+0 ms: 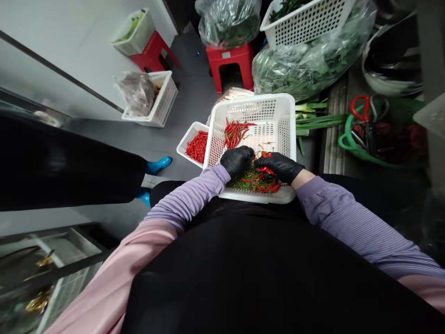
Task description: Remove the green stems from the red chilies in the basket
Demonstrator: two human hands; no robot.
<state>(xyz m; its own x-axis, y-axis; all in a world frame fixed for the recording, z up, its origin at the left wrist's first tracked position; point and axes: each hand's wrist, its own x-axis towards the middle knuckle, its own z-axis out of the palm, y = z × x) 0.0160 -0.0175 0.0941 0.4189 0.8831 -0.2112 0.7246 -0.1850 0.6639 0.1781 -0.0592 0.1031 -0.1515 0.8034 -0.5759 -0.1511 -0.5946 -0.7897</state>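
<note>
Inside the near half of the basket [292, 130], the right hand [281, 167] is grasping chillies [267, 170]; the left hand [237, 162] is sitting clenched, any contents being hidden. Stems [247, 181] are lying along the near edge, and a red pile [234, 133] is resting towards the far left corner.

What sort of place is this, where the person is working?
Probably a commercial kitchen's preparation area: slender red chillies lie in a large white perforated plastic basket, and a clear plastic bag nearby bulges with leafy greens.
</note>
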